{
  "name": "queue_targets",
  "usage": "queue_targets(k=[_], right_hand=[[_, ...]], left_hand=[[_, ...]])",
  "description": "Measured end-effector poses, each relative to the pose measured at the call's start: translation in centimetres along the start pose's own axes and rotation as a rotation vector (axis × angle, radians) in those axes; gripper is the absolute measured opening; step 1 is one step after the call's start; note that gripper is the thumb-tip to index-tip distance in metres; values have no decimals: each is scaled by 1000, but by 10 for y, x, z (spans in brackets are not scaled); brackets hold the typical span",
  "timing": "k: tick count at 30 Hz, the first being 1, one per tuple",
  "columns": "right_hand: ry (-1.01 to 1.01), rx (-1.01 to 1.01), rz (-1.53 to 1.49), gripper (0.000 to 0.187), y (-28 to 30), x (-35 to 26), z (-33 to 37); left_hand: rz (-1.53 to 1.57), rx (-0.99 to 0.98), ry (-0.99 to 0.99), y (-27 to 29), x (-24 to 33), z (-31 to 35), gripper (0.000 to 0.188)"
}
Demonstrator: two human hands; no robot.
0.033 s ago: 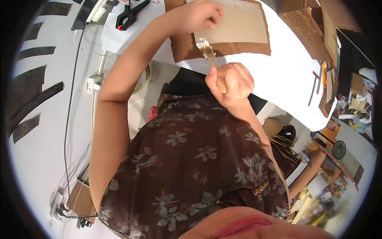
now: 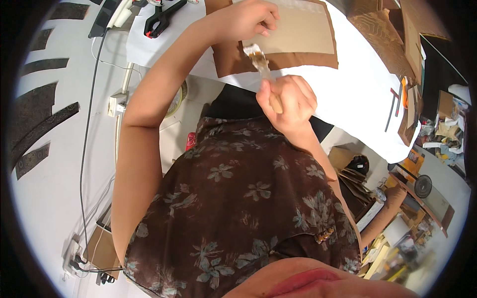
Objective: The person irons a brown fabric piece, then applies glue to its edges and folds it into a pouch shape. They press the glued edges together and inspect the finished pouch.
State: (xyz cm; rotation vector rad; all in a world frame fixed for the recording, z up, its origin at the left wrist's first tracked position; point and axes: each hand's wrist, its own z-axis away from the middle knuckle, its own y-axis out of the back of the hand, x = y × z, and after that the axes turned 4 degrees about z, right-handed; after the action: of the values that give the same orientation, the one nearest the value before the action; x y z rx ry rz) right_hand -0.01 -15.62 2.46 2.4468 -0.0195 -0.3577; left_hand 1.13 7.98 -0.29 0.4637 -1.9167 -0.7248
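My right hand (image 2: 292, 103) is closed round the pale wooden handle of a flat glue brush (image 2: 258, 62). Its bristles point away from me, coated with white paste, and overlap the near edge of a beige board (image 2: 298, 32) in view. That board lies on a larger piece of brown leather-like sheet (image 2: 226, 57), which shows as a border round it. At the board's far left, my left hand (image 2: 253, 19) rests with loosely bent fingers, thumb apart, and nothing visible in them. Part of its underside is hidden.
A black spring clamp (image 2: 161, 22) lies left of my left forearm on the white-covered table (image 2: 357, 94). Brown carved-looking panels (image 2: 377, 30) stand at the far right, near an orange-handled tool (image 2: 404, 93). Cables hang along the left wall; boxes and rolls crowd the lower right.
My right hand and the glue brush have shifted very slightly away from me. The left hand, the board and the brown sheet stay where they were.
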Motion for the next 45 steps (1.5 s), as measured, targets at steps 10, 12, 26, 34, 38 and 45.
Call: queue_targets(k=[10,12,26,34,38,45], right_hand=[[-40,-31,-16,26,-2,-4,-7],[-85,-98,-19,27,7,-11,-5],[-141,-143,-21,25,3,-15,-28],[-281,-102,-10,27,16,-4,-21],[-348,-69,9,29,12,9,-19],[-367,-36,21,29,18,21,-12]], left_hand=[[39,29,-16,5,6,-2,9],[51,-6,-33,6,5,-3,9],[86,19,-71,11,4,-2,10],[115,17,20,7,8,-2,9],[38,-22,-4,9,10,-5,8],[26,-34,23,10,10,-3,8]])
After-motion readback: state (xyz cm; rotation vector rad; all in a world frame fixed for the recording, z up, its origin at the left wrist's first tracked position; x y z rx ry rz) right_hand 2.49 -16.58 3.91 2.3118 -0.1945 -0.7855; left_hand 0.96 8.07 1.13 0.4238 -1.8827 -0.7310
